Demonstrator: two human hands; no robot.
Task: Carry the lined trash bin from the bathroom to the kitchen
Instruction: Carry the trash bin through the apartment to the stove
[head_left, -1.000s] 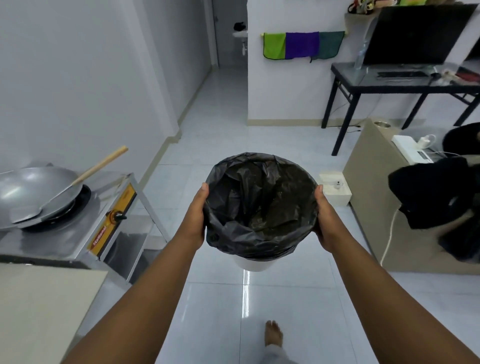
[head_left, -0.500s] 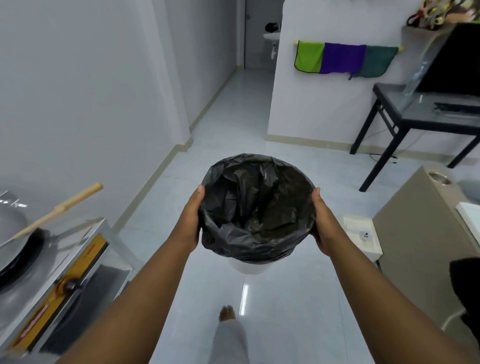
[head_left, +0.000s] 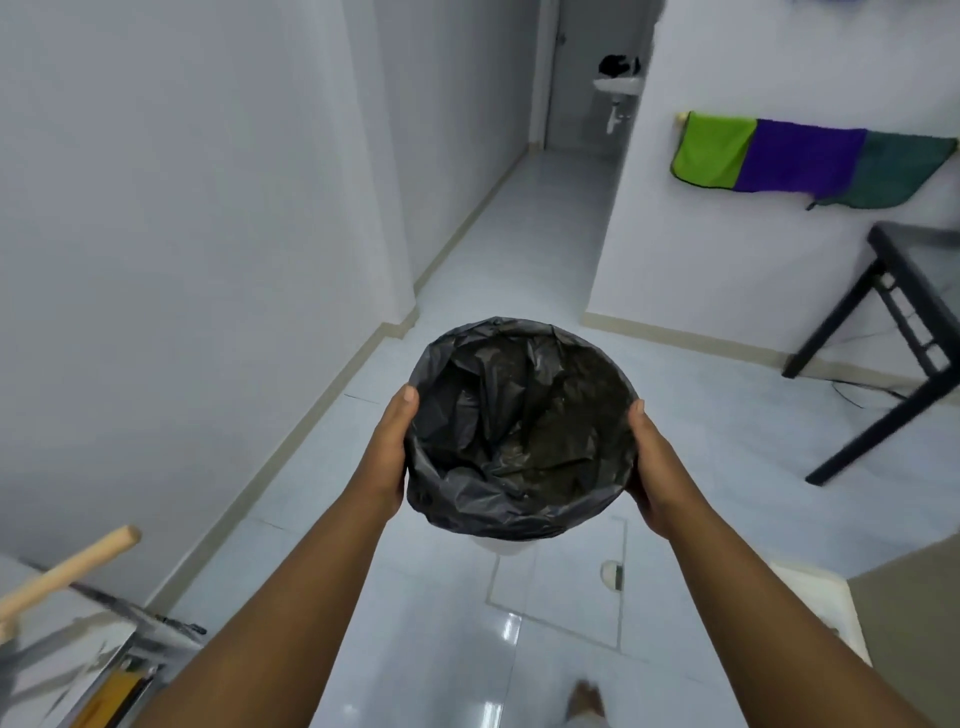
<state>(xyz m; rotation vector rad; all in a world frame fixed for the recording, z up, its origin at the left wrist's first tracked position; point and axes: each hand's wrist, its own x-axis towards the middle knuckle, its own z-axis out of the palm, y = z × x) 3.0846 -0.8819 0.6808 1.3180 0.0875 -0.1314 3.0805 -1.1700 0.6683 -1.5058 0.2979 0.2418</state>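
Trash bin (head_left: 506, 545) with its black liner (head_left: 519, 431) sits clamped between both hands, left hand (head_left: 390, 452) and right hand (head_left: 655, 467) pressing opposite sides of the rim, fingers wrapped out of sight below, thumbs on the liner's edge. It hangs above the tiled floor (head_left: 550, 649). Compared with half a second ago, the grip is unchanged, but the stove (head_left: 98, 670) left of the fingers has slid almost out of view, the wooden handle (head_left: 67, 571) sits lower, and the coloured towels (head_left: 810, 163) and black bench (head_left: 904, 322) have shifted right.
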